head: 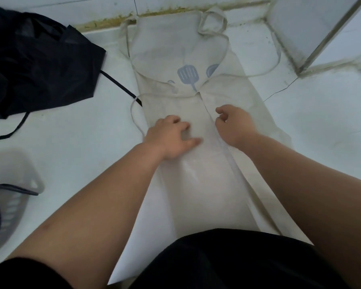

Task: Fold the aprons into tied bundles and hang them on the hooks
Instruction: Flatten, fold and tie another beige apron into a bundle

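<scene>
Head view: left hand (171,136) flat, pressing cream apron (165,49); right hand (233,124) curled at fold edge, grip unclear.

Left hand (171,134) and right hand (233,124) bare, forearms bare too; black short sleeve (19,274) on the left upper arm; plain black garment (227,261) low in view, dull cloth.

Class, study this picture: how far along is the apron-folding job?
Done: the cream apron has its sides folded in to meet down the middle. In hand: the left hand presses the left flap; the right hand pinches the right flap's edge. Left: bundling, tying and hanging it, then the heaped dark apron. No hooks show.
</scene>
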